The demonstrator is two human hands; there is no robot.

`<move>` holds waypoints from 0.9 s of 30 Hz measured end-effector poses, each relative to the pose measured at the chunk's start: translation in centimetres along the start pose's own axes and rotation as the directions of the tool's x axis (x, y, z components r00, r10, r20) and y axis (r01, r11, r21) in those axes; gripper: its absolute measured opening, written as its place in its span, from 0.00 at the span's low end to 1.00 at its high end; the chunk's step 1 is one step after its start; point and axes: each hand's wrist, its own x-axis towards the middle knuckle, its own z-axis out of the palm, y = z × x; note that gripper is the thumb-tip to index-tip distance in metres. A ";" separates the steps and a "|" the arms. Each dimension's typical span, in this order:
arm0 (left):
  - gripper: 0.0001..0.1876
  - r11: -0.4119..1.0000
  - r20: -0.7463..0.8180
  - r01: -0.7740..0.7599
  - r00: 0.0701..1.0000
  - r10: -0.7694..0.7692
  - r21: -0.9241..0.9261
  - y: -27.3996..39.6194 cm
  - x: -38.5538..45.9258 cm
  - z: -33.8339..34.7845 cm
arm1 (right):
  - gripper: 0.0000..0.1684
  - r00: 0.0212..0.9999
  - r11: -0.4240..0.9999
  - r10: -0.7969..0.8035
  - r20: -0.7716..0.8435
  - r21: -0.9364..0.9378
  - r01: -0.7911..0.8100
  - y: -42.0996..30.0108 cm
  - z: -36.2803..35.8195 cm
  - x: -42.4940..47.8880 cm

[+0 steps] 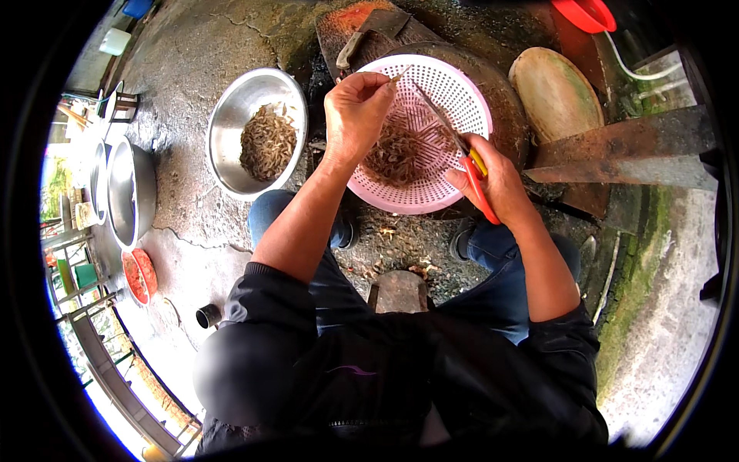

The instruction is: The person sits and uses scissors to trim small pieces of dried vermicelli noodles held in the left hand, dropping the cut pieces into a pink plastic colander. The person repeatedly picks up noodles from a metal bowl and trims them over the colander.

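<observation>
My left hand [359,110] pinches a small shrimp [399,76] between thumb and fingertips above a pink-and-white plastic colander [474,115]. At the colander's right side my right hand [497,176] holds scissors [474,179] with red and yellow handles, the long metal blades pointing up and left towards the shrimp. How far the blades are parted is hard to tell. A heap of small brownish shrimp [395,153] lies in the colander. To the left stands a stainless steel bowl [222,164] holding another pile of small shrimp [268,141].
A cleaver with a worn handle [349,51] lies on a board beyond the colander. An oval wooden board [557,95] and a rusty metal beam [623,141] are at right. Metal basins [144,190] and a red basket [140,277] stand far left.
</observation>
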 end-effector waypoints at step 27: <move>0.11 0.531 0.002 -0.084 0.988 0.154 0.843 -1.9 1.2 -15.4 | 0.19 0.976 0.992 0.071 -0.206 0.112 -0.049 1.4 -1.7 2.6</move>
